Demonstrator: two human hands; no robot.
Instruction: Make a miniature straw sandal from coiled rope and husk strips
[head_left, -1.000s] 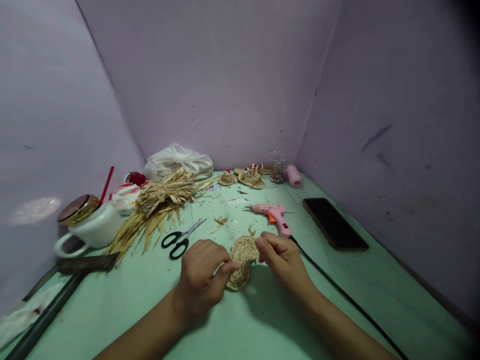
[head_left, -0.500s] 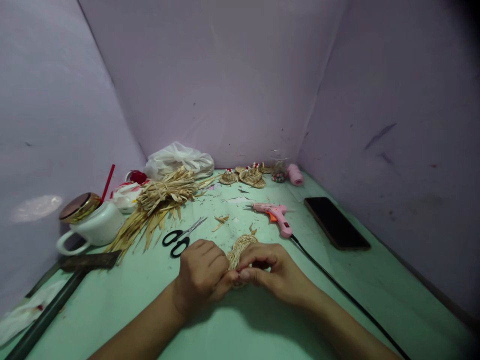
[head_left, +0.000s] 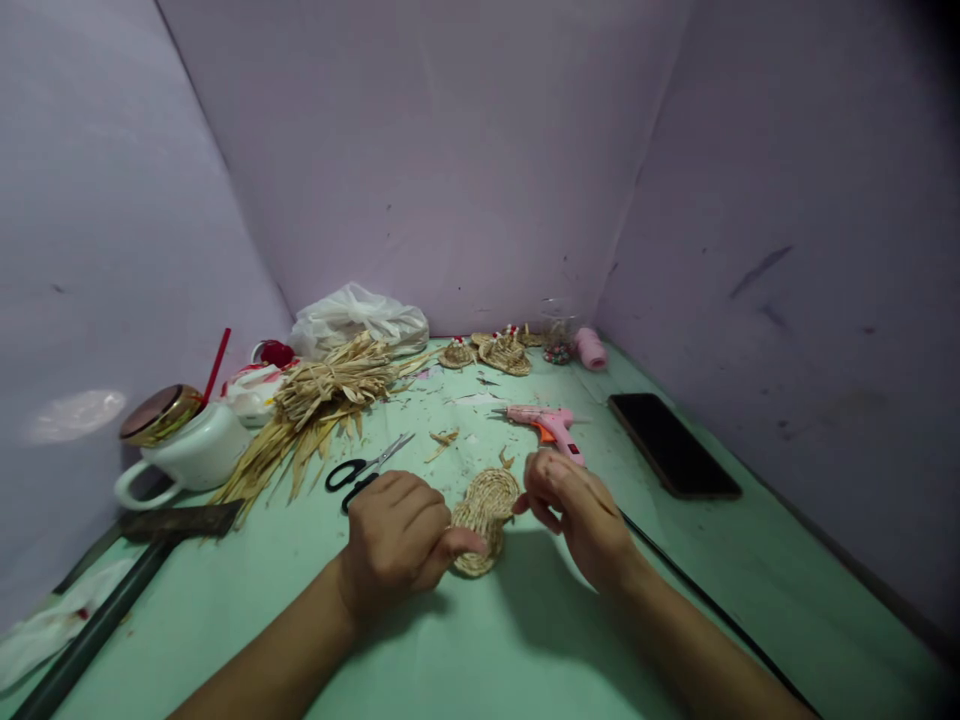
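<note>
A woven straw piece (head_left: 487,505), shaped like a small shoe sole with two rounded ends, lies flat on the green tabletop. My left hand (head_left: 401,530) is closed at its left side, fingers curled under and the thumb reaching over the piece's edge. What those fingers grip is hidden. To the right, my right hand (head_left: 574,505) is raised beside the piece, apart from it, its fingers bent together in a pinch. Anything between them is too small to make out. Beyond the right hand lies a pink glue gun (head_left: 544,420). Black-handled scissors (head_left: 367,470) lie partly behind the left hand.
Left are a bundle of dried straw (head_left: 334,385), a white mug (head_left: 199,450) and a hammer (head_left: 180,522). At the back sit a plastic bag (head_left: 360,318), woven slippers (head_left: 502,352) and a pink thread spool (head_left: 590,350). A phone (head_left: 671,445) lies right; the glue gun's black cord (head_left: 697,590) runs frontward.
My right hand came left to meet the left thumb over the straw piece, then drew back up and right. The left hand stayed nearly in place, shifting slightly left.
</note>
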